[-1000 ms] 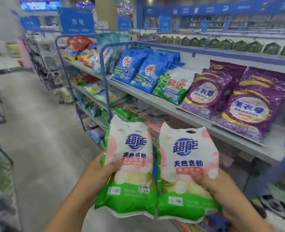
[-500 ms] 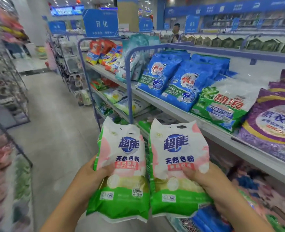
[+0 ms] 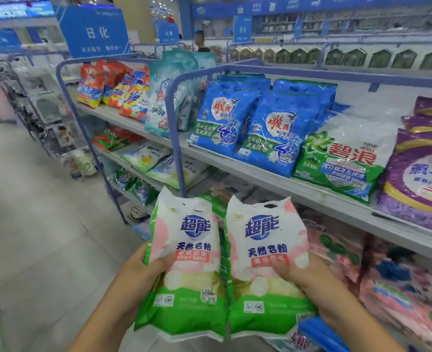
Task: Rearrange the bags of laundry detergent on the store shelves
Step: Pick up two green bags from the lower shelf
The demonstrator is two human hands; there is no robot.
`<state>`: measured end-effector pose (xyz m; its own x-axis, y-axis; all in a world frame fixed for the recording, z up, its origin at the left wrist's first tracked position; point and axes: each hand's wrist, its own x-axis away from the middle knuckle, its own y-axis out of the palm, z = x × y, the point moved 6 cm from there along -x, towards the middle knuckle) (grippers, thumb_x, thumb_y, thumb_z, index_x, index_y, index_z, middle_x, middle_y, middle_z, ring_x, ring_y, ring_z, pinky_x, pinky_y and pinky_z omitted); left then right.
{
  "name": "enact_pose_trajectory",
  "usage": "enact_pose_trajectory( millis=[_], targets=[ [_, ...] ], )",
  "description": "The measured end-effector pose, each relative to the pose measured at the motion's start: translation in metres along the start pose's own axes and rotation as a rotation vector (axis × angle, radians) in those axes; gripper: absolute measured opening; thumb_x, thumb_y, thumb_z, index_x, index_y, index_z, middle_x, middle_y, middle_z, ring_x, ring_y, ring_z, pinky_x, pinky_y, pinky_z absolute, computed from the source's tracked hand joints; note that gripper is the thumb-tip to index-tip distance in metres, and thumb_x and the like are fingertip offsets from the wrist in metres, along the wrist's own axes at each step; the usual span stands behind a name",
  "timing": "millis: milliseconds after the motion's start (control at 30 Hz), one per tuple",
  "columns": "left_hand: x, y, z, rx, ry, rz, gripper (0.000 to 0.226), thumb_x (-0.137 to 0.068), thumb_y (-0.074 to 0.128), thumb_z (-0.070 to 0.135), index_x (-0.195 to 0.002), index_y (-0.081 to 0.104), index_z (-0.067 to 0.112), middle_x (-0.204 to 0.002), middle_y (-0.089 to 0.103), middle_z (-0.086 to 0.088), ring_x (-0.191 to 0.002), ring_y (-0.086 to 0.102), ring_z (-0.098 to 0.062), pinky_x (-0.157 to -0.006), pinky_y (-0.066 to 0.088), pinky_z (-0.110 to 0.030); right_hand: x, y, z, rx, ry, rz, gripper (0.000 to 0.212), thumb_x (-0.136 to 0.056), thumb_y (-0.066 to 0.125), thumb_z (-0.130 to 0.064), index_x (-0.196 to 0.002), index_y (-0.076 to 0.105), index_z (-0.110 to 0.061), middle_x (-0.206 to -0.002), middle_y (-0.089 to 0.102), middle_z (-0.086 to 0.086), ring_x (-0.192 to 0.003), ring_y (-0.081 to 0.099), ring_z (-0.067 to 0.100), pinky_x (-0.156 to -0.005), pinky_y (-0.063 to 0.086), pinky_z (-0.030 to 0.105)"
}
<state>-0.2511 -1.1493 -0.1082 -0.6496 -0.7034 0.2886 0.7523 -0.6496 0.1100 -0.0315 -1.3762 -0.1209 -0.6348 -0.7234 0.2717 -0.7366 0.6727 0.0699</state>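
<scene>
Two matching white, pink and green detergent bags stand upright side by side in front of me. My left hand [image 3: 146, 273] grips the left bag [image 3: 184, 265] at its left edge, thumb on the front. My right hand [image 3: 309, 280] grips the right bag [image 3: 268, 268] at its right edge, thumb across the front. The bags touch along their inner edges. Both are held below the top shelf [image 3: 260, 171], which carries blue bags [image 3: 268, 133], a green and white bag [image 3: 342, 158], purple bags [image 3: 420, 179] and orange bags [image 3: 113, 90].
A blue metal upright [image 3: 174, 138] divides the shelving just behind the held bags. Lower shelves hold more detergent bags [image 3: 159, 161] and pink bags [image 3: 397, 295]. The grey tiled aisle floor [image 3: 39, 224] lies open on the left. A person [image 3: 200, 41] stands far behind the shelves.
The view has moved left along the shelf, so the purple bags slid to the right edge and the orange bags came closer. Both hands keep holding the two bags the same way.
</scene>
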Motion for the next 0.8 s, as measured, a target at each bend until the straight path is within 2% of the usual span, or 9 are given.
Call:
enact_pose_trajectory(
  millis=[67, 133, 233, 300, 400, 500, 567, 667, 800],
  targets=[
    [-0.019, -0.013, 0.001, 0.005, -0.011, -0.025, 0.055, -0.07, 0.085, 0.009, -0.122, 0.067, 0.011, -0.107, 0.078, -0.017, -0.095, 0.075, -0.04, -0.092, 0.056, -0.052, -0.007, 0.012, 0.006, -0.015, 0.007, 0.022, 0.055, -0.063, 0.09, -0.024, -0.113, 0.072, -0.011, -0.106, 0.079, 0.009, -0.098, 0.076, 0.03, -0.098, 0.054, 0.051],
    [-0.037, -0.02, 0.003, 0.032, -0.023, -0.046, 0.065, -0.062, 0.088, 0.018, -0.124, 0.067, 0.015, -0.11, 0.077, -0.017, -0.098, 0.074, -0.041, -0.095, 0.055, -0.056, -0.015, 0.019, 0.012, -0.032, 0.013, 0.056, 0.059, -0.059, 0.089, -0.027, -0.113, 0.073, -0.01, -0.107, 0.079, 0.011, -0.098, 0.076, 0.031, -0.097, 0.055, 0.051],
    [-0.067, -0.023, 0.002, 0.046, -0.049, -0.076, 0.078, -0.046, 0.089, 0.03, -0.121, 0.068, 0.016, -0.11, 0.077, -0.018, -0.098, 0.074, -0.042, -0.097, 0.053, -0.059, -0.03, 0.021, 0.021, -0.061, 0.037, 0.084, 0.046, -0.072, 0.09, -0.015, -0.113, 0.072, -0.008, -0.107, 0.079, 0.011, -0.098, 0.076, 0.03, -0.098, 0.054, 0.051],
    [-0.088, -0.024, 0.0, 0.045, -0.068, -0.096, 0.078, -0.044, 0.089, 0.03, -0.118, 0.069, 0.016, -0.109, 0.077, -0.019, -0.097, 0.074, -0.044, -0.096, 0.054, -0.058, -0.043, 0.02, 0.023, -0.077, 0.04, 0.104, 0.051, -0.069, 0.092, -0.019, -0.115, 0.071, -0.009, -0.108, 0.079, 0.011, -0.1, 0.076, 0.031, -0.098, 0.054, 0.052],
    [-0.12, -0.022, -0.003, 0.037, -0.084, -0.116, 0.066, -0.058, 0.09, 0.022, -0.12, 0.066, 0.014, -0.108, 0.077, -0.02, -0.093, 0.075, -0.043, -0.087, 0.058, -0.052, -0.072, 0.016, 0.023, -0.109, 0.029, 0.117, 0.066, -0.057, 0.094, -0.029, -0.116, 0.071, -0.01, -0.11, 0.078, 0.012, -0.1, 0.076, 0.032, -0.095, 0.055, 0.049],
    [-0.153, -0.023, -0.008, 0.011, -0.119, -0.099, 0.035, -0.085, 0.074, 0.004, -0.118, 0.065, 0.013, -0.106, 0.078, -0.02, -0.087, 0.076, -0.037, -0.073, 0.063, -0.044, -0.103, 0.018, 0.023, -0.104, 0.055, 0.14, 0.05, -0.07, 0.087, -0.021, -0.116, 0.07, -0.011, -0.107, 0.079, 0.009, -0.098, 0.076, 0.03, -0.096, 0.055, 0.051],
    [-0.174, -0.026, -0.014, -0.016, -0.15, -0.092, 0.037, -0.086, 0.074, 0.004, -0.121, 0.065, 0.012, -0.106, 0.077, -0.02, -0.09, 0.075, -0.04, -0.079, 0.062, -0.05, -0.121, 0.019, 0.028, -0.116, 0.076, 0.171, 0.049, -0.069, 0.083, -0.02, -0.116, 0.071, -0.009, -0.105, 0.079, 0.01, -0.096, 0.077, 0.031, -0.095, 0.056, 0.051],
    [-0.206, -0.028, -0.016, -0.07, -0.191, -0.11, 0.065, -0.067, 0.087, 0.021, -0.128, 0.065, 0.016, -0.11, 0.077, -0.018, -0.097, 0.074, -0.043, -0.093, 0.055, -0.061, -0.143, 0.019, 0.032, -0.135, 0.105, 0.216, 0.052, -0.069, 0.082, -0.021, -0.117, 0.07, -0.007, -0.105, 0.079, 0.013, -0.096, 0.076, 0.033, -0.094, 0.056, 0.052],
    [-0.258, -0.023, -0.009, -0.133, -0.199, -0.176, 0.055, -0.072, 0.082, 0.014, -0.125, 0.066, 0.012, -0.107, 0.077, -0.019, -0.097, 0.074, -0.042, -0.094, 0.055, -0.058, -0.171, 0.017, 0.029, -0.157, 0.101, 0.311, 0.036, -0.078, 0.077, -0.012, -0.114, 0.071, -0.008, -0.104, 0.079, 0.012, -0.095, 0.077, 0.031, -0.093, 0.057, 0.048]
  ],
)
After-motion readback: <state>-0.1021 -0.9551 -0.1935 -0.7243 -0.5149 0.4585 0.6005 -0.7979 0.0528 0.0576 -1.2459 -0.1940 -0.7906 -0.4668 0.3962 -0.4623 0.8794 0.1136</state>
